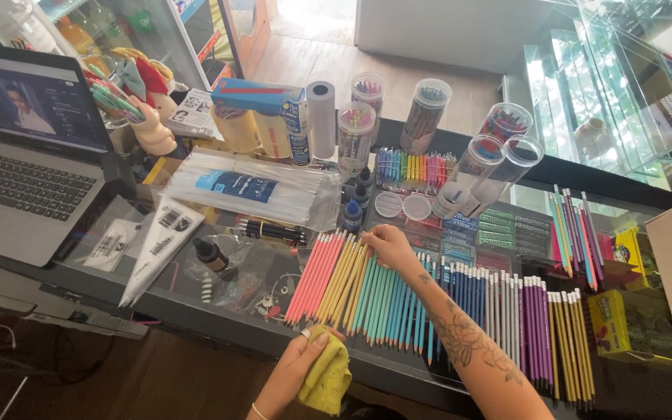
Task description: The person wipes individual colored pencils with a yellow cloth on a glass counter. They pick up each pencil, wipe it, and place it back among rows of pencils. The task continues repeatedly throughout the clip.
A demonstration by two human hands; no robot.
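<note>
On glass counter (647,389), pencils (429,299) lie in a colour-sorted row, pink to yellow. Right hand (389,243) rests on the yellow-green ones, fingers loosely curled over their tops, grasp unclear. Left hand (293,372) clenched on yellow cloth (327,379) at counter edge. Behind: clear tubes (355,136) upright holding coloured pencils, two tubes (482,175) tipped over, apparently empty. Laptop (25,148) at left.

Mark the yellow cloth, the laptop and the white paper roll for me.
yellow cloth (327,379), head view, on the crumpled middle of the cloth.
laptop (17,183), head view, on the keyboard.
white paper roll (321,120), head view, on the side of the upright roll.
</note>
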